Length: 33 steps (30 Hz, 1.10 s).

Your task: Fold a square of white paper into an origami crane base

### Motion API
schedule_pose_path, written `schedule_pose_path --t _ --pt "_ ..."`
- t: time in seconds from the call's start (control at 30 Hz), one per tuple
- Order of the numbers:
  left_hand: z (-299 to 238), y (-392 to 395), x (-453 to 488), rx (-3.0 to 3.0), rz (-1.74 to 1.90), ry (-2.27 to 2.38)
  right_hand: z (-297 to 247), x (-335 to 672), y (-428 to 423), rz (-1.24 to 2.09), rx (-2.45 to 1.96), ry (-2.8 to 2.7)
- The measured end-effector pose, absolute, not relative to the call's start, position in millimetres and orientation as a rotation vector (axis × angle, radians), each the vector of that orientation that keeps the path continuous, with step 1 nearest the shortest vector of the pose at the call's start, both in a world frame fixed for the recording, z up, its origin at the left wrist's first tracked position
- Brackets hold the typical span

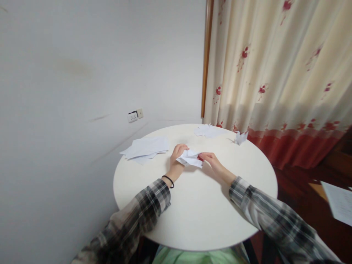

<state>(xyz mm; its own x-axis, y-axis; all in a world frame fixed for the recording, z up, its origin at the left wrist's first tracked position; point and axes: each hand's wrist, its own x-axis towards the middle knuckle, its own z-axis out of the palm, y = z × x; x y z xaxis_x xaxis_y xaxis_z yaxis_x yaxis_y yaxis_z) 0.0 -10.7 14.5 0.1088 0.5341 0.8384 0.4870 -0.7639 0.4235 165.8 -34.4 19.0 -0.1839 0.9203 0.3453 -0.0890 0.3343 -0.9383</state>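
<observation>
A white folded paper (189, 160) is held between my two hands, a little above the middle of the round white table (198, 212). Its layers stand partly apart, with creased flaps showing. My left hand (177, 156) grips its left end, the fingers curled around the far side. At the opposite end, my right hand (213, 162) pinches the paper with thumb and fingertips. A small red patch shows by the right fingertips; what it is I cannot make out.
A loose stack of white paper (148, 147) lies at the table's left. More paper pieces (207, 130) lie at the back, and a folded paper figure with pointed ends (241, 138) stands at the right rim. Wall and curtain (264, 91) border the table. A printed sheet (339, 201) is lower right.
</observation>
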Motion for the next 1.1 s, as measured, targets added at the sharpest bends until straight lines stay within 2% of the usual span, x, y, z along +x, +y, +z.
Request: schedule_pose_path --t 0.37,0.67,1.1 --pt "14.8 -6.3 -0.6 2.037 1.766 1.038 15.5 166.4 -35.0 1.110 -0.853 -1.555" --pt "17.8 0.5 2.3 1.656 1.709 0.862 9.3 174.6 -25.1 1.169 -0.734 -1.285" --pt "6.0 11.5 4.1 1.621 1.606 0.820 5.6 180.8 -19.1 1.223 -0.662 -0.875"
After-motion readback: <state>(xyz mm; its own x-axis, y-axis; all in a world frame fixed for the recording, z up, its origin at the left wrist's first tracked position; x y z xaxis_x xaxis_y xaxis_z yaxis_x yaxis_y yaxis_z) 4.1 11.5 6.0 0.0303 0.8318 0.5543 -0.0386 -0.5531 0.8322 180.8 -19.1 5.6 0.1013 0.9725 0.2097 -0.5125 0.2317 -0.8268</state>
